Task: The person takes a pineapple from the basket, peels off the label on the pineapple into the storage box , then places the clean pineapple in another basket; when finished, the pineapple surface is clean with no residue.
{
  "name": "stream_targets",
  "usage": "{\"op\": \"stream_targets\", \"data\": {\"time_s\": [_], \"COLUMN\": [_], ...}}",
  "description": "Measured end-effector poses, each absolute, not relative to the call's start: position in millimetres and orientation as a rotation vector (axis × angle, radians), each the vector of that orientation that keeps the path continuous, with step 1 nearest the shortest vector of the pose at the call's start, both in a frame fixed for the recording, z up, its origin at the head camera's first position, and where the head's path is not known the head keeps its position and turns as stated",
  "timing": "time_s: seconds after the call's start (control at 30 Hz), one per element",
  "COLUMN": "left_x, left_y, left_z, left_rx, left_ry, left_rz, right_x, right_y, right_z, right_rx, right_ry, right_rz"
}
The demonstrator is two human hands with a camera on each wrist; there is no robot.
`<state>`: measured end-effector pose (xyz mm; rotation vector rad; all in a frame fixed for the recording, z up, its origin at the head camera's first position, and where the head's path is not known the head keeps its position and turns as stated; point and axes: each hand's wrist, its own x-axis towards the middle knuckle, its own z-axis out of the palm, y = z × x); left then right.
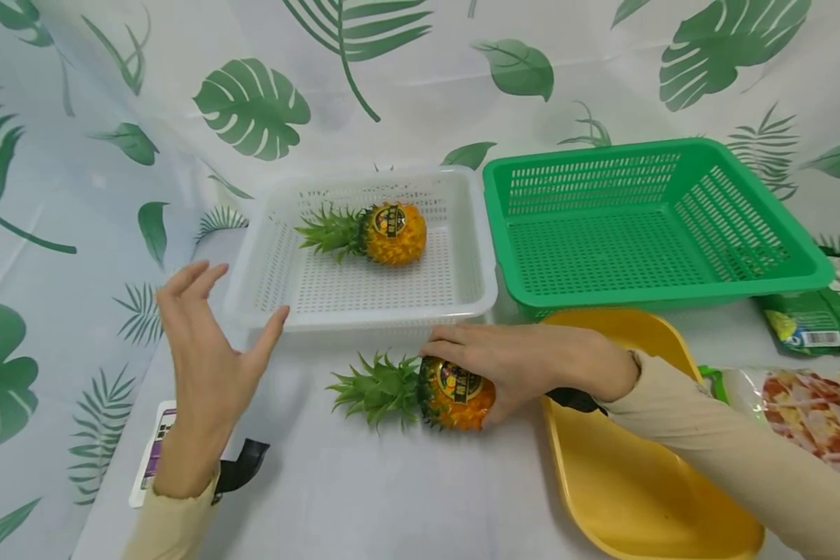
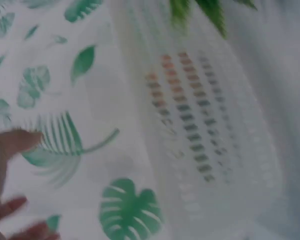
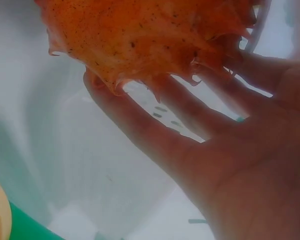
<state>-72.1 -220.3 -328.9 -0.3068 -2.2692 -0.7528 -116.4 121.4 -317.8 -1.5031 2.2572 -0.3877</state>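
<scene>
My right hand (image 1: 507,362) grips a small orange pineapple (image 1: 462,400) by its body, fingers over the far side and thumb at the near side. Its green crown points left, and a dark round label faces up. In the right wrist view, the fingers (image 3: 140,120) spread along the orange pineapple (image 3: 135,40). Beside the left end of a white basket (image 1: 364,315), my left hand (image 1: 213,358) is raised with fingers and thumb apart, holding nothing. A second pineapple (image 1: 395,237) lies in that basket, crown to the left.
A green basket (image 1: 658,292) stands at the back right. The yellow tray (image 1: 644,482) lies under my right forearm. Packaged goods, including a green bag (image 1: 812,319) and a clear pack (image 1: 812,412), lie far right. A white and purple card (image 1: 154,451) is partly behind my left wrist.
</scene>
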Motion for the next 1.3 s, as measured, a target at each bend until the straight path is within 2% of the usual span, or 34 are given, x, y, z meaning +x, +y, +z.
{"op": "stream_targets", "data": {"time_s": [0.2, 0.3, 0.53, 1.0, 1.13, 1.3], "left_x": [-50.7, -45.1, -52.3, -64.2, -63.1, -61.5], "left_y": [-180.5, -169.3, -160.2, -156.3, -157.3, -157.5], "left_z": [-330.5, -342.1, -363.2, -387.1, -390.1, -394.4], "left_rx": [-1.074, -1.280, -1.290, -1.218, -1.211, -1.183], "left_ry": [-2.315, -2.491, -2.672, -2.728, -2.736, -2.746], "left_rz": [-0.733, -0.667, -0.535, -0.622, -0.654, -0.738], "right_x": [-117.3, -117.8, -115.4, -110.7, -109.1, -113.3], "right_y": [121.1, 121.1, 125.6, 129.7, 133.3, 135.8], "right_z": [-316.0, -315.8, -317.4, -306.8, -295.9, -285.0], "right_rx": [-1.461, -1.436, -1.393, -1.388, -1.480, -1.720], "right_ry": [2.247, 2.247, 2.264, 2.283, 2.317, 2.403], "right_rz": [-0.371, -0.357, -0.352, -0.421, -0.460, -0.532]}}
